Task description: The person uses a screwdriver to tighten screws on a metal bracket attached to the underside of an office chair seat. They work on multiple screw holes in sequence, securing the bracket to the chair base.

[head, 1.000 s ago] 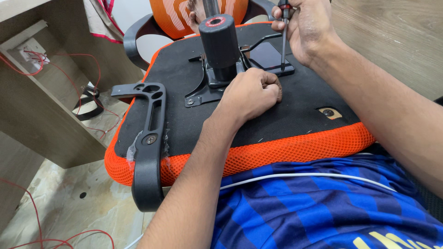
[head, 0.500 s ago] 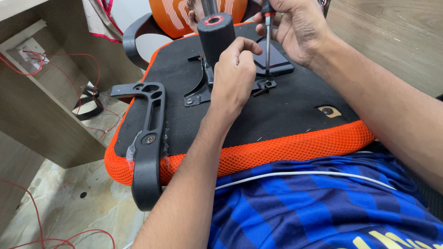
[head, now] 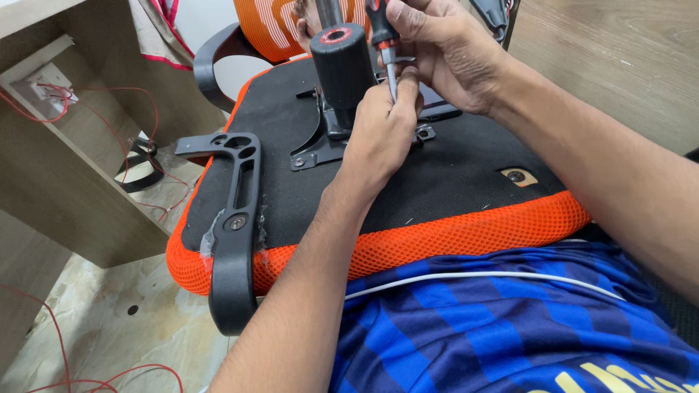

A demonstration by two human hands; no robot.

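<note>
We see an office chair seat (head: 451,182) turned upside down, black underneath with an orange mesh edge, and we tell where things are from this seat. In the middle of the seat stands a black cylinder (head: 342,69) on a metal plate (head: 317,149) that is fixed to the seat. Our right hand (head: 444,51) is above the far part of the seat, closed around a screwdriver (head: 384,44) with a red and black handle. The thin metal shaft points down toward the plate, just beside the cylinder. Our left hand (head: 382,127) is over the middle of the seat, with its fingers pinched narrow around the lower part of the shaft. We cannot see the tip, because the left hand hides it. On the left side of the seat a black armrest bracket (head: 234,218) is fixed flat and hangs over the near edge. Left of the seat stands a wooden desk (head: 65,182) with red wires (head: 109,94) on it. Near the front edge of the seat we see a blue striped shirt (head: 510,327).
</note>
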